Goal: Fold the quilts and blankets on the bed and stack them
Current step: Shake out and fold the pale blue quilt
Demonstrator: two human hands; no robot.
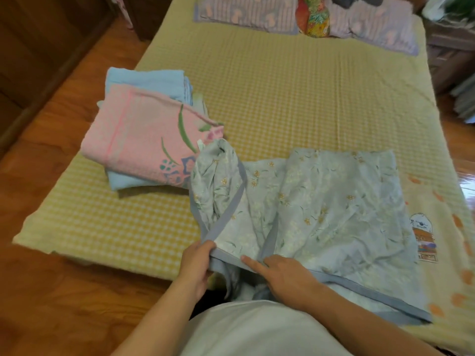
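You have one pale blue floral quilt with a grey-blue border (pixel 321 201) spread before you. Count two folded blankets in the stack: one pink woven blanket with a green and blue flower pattern (pixel 138 140) and one light blue folded blanket (pixel 151 82) under it. Two lilac striped pillows (pixel 246 14) (pixel 372 29) lie on the bed, with one bright multicoloured cushion (pixel 312 20) between them. Two hands show: left hand (pixel 196 265), right hand (pixel 280 276).

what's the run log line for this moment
step: folding quilt | left hand: grips its edge | right hand: rests on it | stack: beside
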